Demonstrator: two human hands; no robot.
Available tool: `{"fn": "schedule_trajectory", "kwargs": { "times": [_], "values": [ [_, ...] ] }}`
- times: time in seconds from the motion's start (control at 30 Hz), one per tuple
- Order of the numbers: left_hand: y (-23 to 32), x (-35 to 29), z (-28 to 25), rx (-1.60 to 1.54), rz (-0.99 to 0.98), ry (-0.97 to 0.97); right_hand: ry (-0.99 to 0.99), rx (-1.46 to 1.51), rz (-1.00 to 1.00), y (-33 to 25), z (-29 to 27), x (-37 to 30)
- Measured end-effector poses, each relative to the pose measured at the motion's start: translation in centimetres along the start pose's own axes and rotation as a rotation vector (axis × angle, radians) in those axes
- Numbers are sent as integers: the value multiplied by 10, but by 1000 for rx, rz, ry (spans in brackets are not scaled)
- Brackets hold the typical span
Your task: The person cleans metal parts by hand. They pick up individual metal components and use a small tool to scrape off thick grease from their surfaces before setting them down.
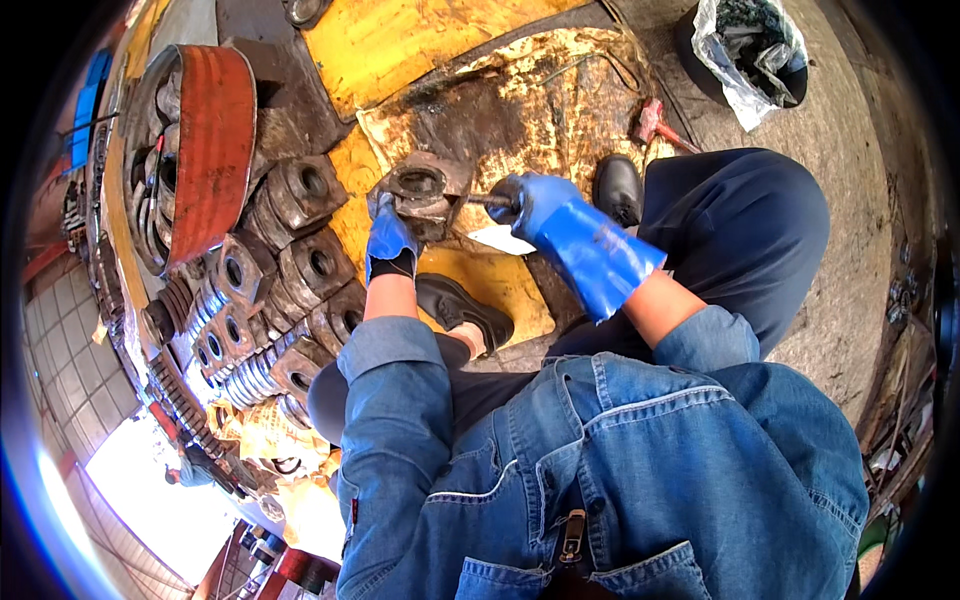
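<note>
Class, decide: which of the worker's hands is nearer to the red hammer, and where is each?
The right. The right hand, gripping a dark rod, is below and left of the red hammer in view; the left hand, at the metal block, is farther left.

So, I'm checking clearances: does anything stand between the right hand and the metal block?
Only the dark rod in the right hand, pointing toward the metal block; nothing else visible does.

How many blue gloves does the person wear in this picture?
2. The left glove is against a holed metal block; the right glove is closed around a dark rod.
</note>
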State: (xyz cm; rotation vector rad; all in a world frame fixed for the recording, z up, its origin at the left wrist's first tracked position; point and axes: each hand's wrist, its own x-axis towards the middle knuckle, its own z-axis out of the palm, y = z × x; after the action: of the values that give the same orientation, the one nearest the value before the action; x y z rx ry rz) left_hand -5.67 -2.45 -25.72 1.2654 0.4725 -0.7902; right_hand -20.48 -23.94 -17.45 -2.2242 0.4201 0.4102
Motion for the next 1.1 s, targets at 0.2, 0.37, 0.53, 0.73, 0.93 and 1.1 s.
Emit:
{"fn": "schedule_trajectory", "kwargs": {
  "times": [0.2, 0.37, 0.53, 0.73, 0.93, 1.1],
  "values": [
    [0, 3, -3, -11, -21, 27, 121, 8, 27, -9, 38, -23],
    [0, 1, 7, 12, -17, 29, 125, 248, 187, -12, 50, -31],
    [0, -1, 2, 15, -16, 32, 112, 299, 152, 1, 0, -14],
    [-4, -6, -10, 25, -22, 50, -130, -71, 63, -27, -25, 15],
    [-8, -18, -31, 83, -35, 74, -162, -108, -11, -33, -35, 32],
    [-10, -27, -40, 142, -30, 88, -32, -79, -72, -24, -4, 68]
  ]
}}
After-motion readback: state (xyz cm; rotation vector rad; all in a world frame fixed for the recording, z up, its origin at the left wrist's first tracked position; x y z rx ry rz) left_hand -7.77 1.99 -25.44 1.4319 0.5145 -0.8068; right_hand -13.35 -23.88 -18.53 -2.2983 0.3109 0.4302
